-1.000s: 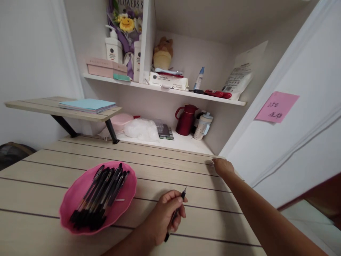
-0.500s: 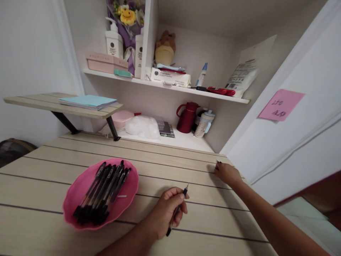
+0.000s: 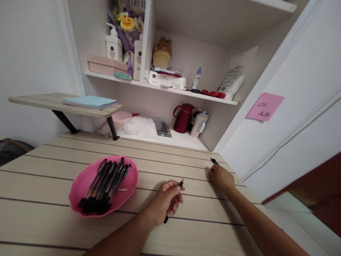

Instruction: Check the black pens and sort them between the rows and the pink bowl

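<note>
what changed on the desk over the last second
The right hand has drawn back a little from the desk's far right corner, toward the person. A slim black object now shows plainly just past its fingers; whether it is held or lying there, I can't tell. The left hand still grips the uncapped pen, and the pink bowl of black pens stayed put.

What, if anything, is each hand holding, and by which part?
The left hand holds a pen around its barrel, tip and rear end showing. Whether the right hand grips anything can't be told.
</note>
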{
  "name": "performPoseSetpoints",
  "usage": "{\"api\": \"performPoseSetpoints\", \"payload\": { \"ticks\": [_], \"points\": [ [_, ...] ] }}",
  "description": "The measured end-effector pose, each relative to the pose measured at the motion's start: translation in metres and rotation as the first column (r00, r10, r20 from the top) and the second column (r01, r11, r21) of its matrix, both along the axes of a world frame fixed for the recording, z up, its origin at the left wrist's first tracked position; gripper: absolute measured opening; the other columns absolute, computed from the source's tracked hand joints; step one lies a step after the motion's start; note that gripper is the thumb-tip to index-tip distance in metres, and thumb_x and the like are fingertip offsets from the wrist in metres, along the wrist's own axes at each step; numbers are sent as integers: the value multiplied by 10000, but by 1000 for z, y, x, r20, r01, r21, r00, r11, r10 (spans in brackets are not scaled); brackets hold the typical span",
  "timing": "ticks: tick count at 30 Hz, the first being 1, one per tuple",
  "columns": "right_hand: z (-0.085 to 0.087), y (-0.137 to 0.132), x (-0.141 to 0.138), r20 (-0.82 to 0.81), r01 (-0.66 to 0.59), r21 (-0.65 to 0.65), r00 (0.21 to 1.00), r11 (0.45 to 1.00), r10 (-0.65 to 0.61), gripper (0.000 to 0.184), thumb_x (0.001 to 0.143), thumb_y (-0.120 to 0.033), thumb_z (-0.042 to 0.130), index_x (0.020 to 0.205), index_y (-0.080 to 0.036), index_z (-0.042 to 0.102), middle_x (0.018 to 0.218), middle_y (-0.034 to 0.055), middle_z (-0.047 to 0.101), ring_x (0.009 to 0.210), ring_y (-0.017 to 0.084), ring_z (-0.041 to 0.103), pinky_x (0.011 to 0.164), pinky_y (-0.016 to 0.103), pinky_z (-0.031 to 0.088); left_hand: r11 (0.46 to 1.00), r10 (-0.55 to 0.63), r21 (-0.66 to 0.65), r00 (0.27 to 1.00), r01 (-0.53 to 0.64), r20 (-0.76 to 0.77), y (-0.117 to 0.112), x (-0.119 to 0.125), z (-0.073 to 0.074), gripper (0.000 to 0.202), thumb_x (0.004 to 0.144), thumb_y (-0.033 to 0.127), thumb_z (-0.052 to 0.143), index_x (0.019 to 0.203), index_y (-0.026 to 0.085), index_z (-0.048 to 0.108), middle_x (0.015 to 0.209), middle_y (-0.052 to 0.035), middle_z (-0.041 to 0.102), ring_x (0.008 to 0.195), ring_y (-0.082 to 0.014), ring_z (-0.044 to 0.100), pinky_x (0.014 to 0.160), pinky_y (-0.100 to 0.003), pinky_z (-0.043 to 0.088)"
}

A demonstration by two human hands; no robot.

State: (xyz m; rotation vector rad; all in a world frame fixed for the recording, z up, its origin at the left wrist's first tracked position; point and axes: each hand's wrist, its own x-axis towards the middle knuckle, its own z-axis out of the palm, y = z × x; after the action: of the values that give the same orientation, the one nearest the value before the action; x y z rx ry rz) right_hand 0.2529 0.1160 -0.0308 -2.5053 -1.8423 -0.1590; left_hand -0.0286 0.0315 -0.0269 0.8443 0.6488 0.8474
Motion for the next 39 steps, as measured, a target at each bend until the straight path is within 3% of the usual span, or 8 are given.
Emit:
{"api": "performPoseSetpoints", "payload": {
  "ticks": [9, 14, 19, 24, 31, 39],
  "points": [
    [23, 20, 23, -109, 40, 40, 993, 998, -36, 270, 770, -365, 442, 868, -214, 644, 870, 73, 674, 808, 220, 612, 575, 255, 384, 1000, -11, -6, 1000, 12, 21, 1, 0, 0, 279, 730, 392, 576, 865, 159, 507, 596, 54, 516, 315, -7, 333, 314, -170, 137],
    [34, 16, 28, -108, -23, -17, 994, 1000, 21, 190, 700, -329, 506, 770, -205, 631, 797, 57, 668, 744, 193, 601, 544, 235, 367, 1000, -13, -11, 1000, 13, 13, 1, 0, 0, 291, 725, 401, 583, 868, 155, 521, 599, 53, 518, 317, -5, 333, 313, -168, 139],
    [22, -7, 17, -19, -54, -104, 998, 993, 52, 128, 679, -258, 518, 734, -191, 612, 788, 84, 657, 720, 217, 603, 541, 259, 351, 1000, -19, 2, 1000, 19, 21, 1, 0, -2, 285, 734, 399, 575, 871, 153, 528, 605, 51, 520, 320, -5, 336, 315, -167, 157],
    [6, -17, 11, 72, -53, -93, 996, 994, 60, 167, 752, -220, 439, 804, -174, 591, 804, 111, 656, 719, 225, 611, 545, 271, 339, 1000, -25, 11, 999, 25, 23, 1, 0, -2, 267, 744, 389, 561, 864, 153, 524, 607, 49, 520, 323, -7, 341, 314, -170, 155],
    [7, 21, 18, 12, -18, -10, 1000, 1000, 18, 175, 755, -242, 465, 856, -177, 591, 864, 102, 661, 788, 207, 607, 586, 251, 368, 1000, -18, -23, 1000, 18, 18, 1, 0, -1, 289, 726, 402, 579, 863, 156, 516, 602, 52, 519, 320, -8, 339, 314, -169, 151],
    [5, 52, 24, 21, 23, -6, 1000, 1000, -23, 215, 772, -215, 451, 918, -154, 597, 939, 142, 644, 857, 231, 608, 643, 275, 404, 1000, -12, -26, 1000, 13, 15, 1, 1, -3, 228, 760, 363, 540, 857, 159, 517, 605, 48, 520, 317, -8, 331, 317, -169, 156]
  ]
}}
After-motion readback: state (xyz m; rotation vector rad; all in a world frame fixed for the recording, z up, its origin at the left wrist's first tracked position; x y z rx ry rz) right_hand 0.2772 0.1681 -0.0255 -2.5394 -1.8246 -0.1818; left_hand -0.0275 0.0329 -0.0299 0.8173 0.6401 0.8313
